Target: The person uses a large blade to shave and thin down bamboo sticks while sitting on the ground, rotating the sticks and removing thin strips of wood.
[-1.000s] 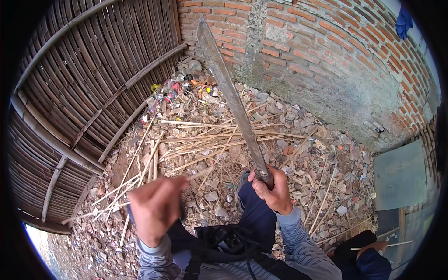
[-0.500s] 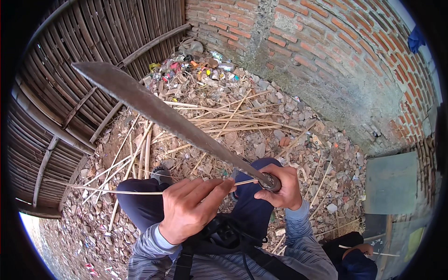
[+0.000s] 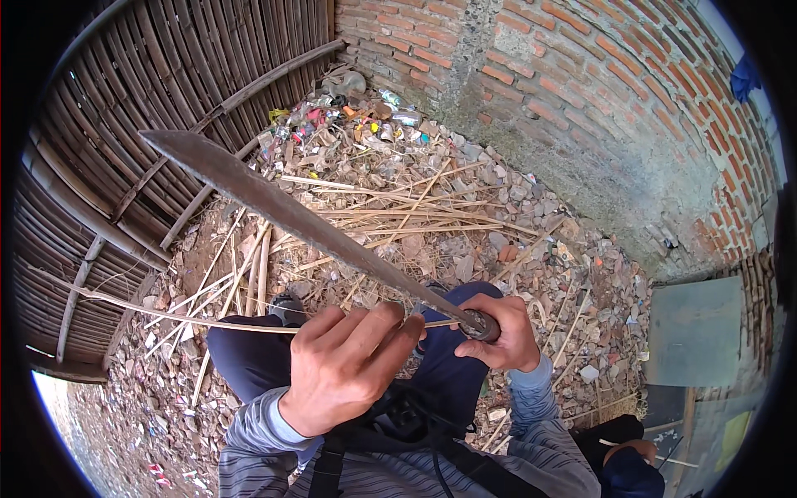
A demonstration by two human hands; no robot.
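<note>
A long machete (image 3: 274,207) with a dark, worn blade slants up and leftward across the view. Around its handle my right hand (image 3: 513,336) is closed, above my right knee. My left hand (image 3: 344,361) is closed on a thin bamboo strip (image 3: 232,326), with the back of the hand toward me. The strip's long end sticks out to the left past my left knee. Its short end reaches to the right, under the blade close to the handle. My left fingertips are partly hidden.
Loose bamboo strips (image 3: 407,217) lie on the rubble-strewn ground (image 3: 531,274). Litter (image 3: 374,116) is heaped at the back. A bamboo slat wall (image 3: 224,58) stands left, a brick wall (image 3: 573,108) behind and right. Another person's hand (image 3: 635,451) shows at the lower right.
My left hand has risen slightly with its knuckles more bent. The strip's left end has swung upward and reaches further left. The machete has dipped a little at its tip.
</note>
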